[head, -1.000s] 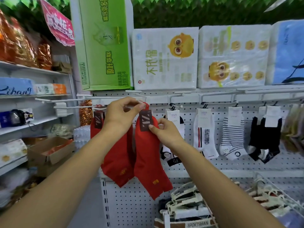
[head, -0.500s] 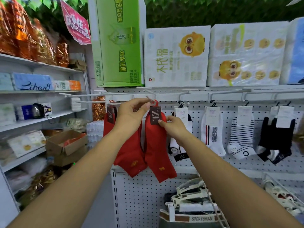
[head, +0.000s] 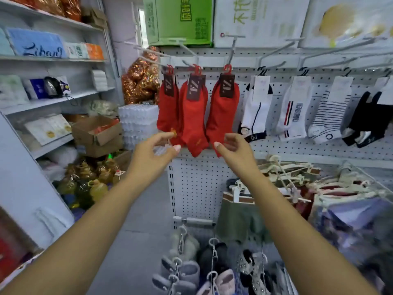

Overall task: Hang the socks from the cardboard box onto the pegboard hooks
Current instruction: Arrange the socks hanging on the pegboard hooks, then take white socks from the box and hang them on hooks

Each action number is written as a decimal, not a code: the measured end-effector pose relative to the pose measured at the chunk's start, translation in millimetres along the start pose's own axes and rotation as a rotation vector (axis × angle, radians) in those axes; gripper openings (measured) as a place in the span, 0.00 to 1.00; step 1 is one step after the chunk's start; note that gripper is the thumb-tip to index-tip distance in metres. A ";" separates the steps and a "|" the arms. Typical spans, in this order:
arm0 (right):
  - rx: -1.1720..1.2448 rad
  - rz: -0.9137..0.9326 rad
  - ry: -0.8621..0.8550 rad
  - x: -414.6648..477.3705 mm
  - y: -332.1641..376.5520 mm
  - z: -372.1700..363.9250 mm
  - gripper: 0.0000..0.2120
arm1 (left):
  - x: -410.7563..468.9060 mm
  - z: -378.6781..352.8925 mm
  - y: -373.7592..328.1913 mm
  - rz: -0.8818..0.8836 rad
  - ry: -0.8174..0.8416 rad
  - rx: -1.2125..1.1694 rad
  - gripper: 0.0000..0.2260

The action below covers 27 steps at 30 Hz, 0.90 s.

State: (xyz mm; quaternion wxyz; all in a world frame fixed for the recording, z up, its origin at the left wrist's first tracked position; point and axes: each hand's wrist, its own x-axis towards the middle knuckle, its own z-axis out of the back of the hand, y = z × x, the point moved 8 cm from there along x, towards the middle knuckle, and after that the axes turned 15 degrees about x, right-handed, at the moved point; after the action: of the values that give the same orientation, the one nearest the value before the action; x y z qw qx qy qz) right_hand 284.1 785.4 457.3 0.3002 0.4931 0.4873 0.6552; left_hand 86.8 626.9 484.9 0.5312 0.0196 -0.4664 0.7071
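Three pairs of red socks hang by red plastic hangers from white hooks on the pegboard (head: 197,184): a left pair (head: 168,107), a middle pair (head: 192,116) and a right pair (head: 223,111). My left hand (head: 155,150) hovers just below the left pair, fingers apart, holding nothing. Below the toe of the right pair my right hand (head: 231,145) is open too. The cardboard box (head: 95,133) with red items inside sits on the left shelf.
White, striped and black socks (head: 327,111) hang to the right. Long bare hooks (head: 274,52) stick out above. A wire bin of hangers and clothes (head: 319,188) stands at lower right. Slippers (head: 191,269) hang below. Oil bottles (head: 89,184) sit on the floor at left.
Both hands let go of the red sock's tag and dropped below the socks. The sock now hangs free on its hook. The view has tilted downward.
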 end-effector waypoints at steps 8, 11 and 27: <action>-0.093 -0.155 0.209 -200.3 -53.3 -86.4 0.22 | -178.7 42.4 89.7 0.207 0.055 0.121 0.18; -0.138 -0.234 0.299 -270.1 -75.6 -113.7 0.21 | -260.5 51.5 135.7 0.353 0.058 0.150 0.18; -0.442 -0.324 1.035 -441.3 -227.3 -311.6 0.18 | -580.7 137.9 325.2 1.142 -0.142 0.404 0.16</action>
State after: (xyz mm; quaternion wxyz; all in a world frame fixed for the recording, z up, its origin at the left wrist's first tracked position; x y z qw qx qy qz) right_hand 119.0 371.5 76.7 0.2150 -0.0464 0.4916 0.8426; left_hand 24.7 107.3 51.2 0.0213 -0.0863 -0.2939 0.9517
